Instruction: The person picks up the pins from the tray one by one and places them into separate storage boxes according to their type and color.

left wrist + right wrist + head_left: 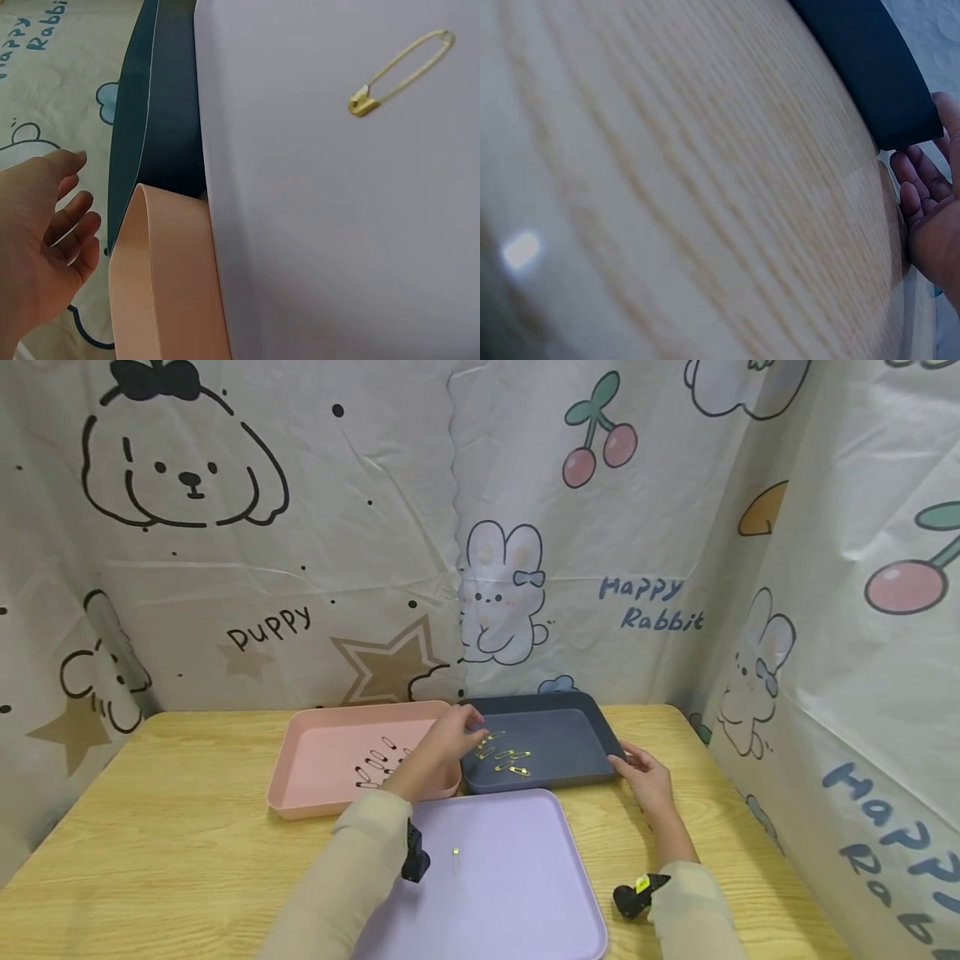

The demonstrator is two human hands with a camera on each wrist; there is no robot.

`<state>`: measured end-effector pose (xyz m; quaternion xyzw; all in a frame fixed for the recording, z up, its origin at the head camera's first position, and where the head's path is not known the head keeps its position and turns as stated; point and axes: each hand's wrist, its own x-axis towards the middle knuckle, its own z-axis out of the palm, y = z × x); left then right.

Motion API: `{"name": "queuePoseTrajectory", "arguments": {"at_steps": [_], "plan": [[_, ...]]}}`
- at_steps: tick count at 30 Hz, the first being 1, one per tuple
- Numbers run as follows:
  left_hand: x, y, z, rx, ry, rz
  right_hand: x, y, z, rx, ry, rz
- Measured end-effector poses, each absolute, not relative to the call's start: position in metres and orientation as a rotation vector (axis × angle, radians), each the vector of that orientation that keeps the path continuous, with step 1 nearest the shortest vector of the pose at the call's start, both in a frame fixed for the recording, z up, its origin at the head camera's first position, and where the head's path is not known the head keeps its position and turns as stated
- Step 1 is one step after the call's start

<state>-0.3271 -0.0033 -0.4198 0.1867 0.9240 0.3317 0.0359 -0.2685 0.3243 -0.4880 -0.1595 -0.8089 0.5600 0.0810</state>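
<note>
In the head view my left hand hovers over the inner edge between the pink tray and the dark blue tray. Its fingers are loosely bent, and the left wrist view shows nothing between them. Several gold safety pins lie in the dark tray, close to that hand. My right hand grips the dark tray's right rim, thumb and fingers on either side of the edge. One gold safety pin lies alone on the lilac tray.
Several dark safety pins lie in the pink tray, partly hidden behind my left forearm. All three trays sit close together on a wood-grain table. A printed cloth hangs behind the table and along its sides.
</note>
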Motion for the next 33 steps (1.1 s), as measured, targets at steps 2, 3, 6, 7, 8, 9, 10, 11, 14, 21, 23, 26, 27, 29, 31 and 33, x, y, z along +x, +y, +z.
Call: {"name": "queuePoseTrajectory", "arguments": {"at_steps": [2, 3, 6, 7, 8, 9, 10, 11, 14, 21, 23, 26, 27, 29, 31, 33], "plan": [[-0.324, -0.005, -0.419, 0.569, 2.822, 1.036, -0.269, 0.325, -0.488, -0.475, -2.412, 1.674], [-0.322, -0.005, -0.418, 0.566, 2.812, 1.046, -0.269, 0.325, -0.488, -0.47, -2.414, 1.671], [-0.315, -0.009, -0.416, 0.58, 2.794, 1.067, -0.269, 0.325, -0.488, -0.457, -2.414, 1.675], [-0.313, -0.01, -0.416, 0.581, 2.789, 1.074, -0.27, 0.325, -0.488, -0.454, -2.413, 1.677], [-0.31, -0.011, -0.415, 0.586, 2.787, 1.085, -0.27, 0.324, -0.488, -0.451, -2.417, 1.675], [-0.307, -0.013, -0.415, 0.583, 2.787, 1.096, -0.27, 0.324, -0.488, -0.451, -2.415, 1.677], [-0.305, -0.014, -0.415, 0.579, 2.791, 1.106, -0.27, 0.324, -0.488, -0.454, -2.414, 1.68], [-0.302, -0.015, -0.415, 0.571, 2.799, 1.113, -0.27, 0.324, -0.488, -0.456, -2.417, 1.682], [-0.296, -0.02, -0.416, 0.55, 2.807, 1.16, -0.269, 0.324, -0.487, -0.459, -2.419, 1.679], [-0.281, -0.033, -0.418, 0.625, 2.873, 1.175, -0.267, 0.322, -0.485, -0.466, -2.423, 1.67], [-0.277, -0.037, -0.419, 0.663, 2.895, 1.17, -0.267, 0.322, -0.485, -0.472, -2.423, 1.669], [-0.273, -0.043, -0.421, 0.717, 2.924, 1.166, -0.268, 0.321, -0.485, -0.485, -2.421, 1.666], [-0.271, -0.045, -0.422, 0.735, 2.931, 1.164, -0.268, 0.321, -0.485, -0.493, -2.419, 1.667], [-0.268, -0.05, -0.425, 0.763, 2.947, 1.149, -0.268, 0.321, -0.486, -0.503, -2.418, 1.667], [-0.263, -0.054, -0.426, 0.774, 2.945, 1.143, -0.268, 0.321, -0.486, -0.501, -2.423, 1.659], [-0.258, -0.058, -0.427, 0.774, 2.952, 1.123, -0.269, 0.321, -0.486, -0.499, -2.418, 1.663]]}}
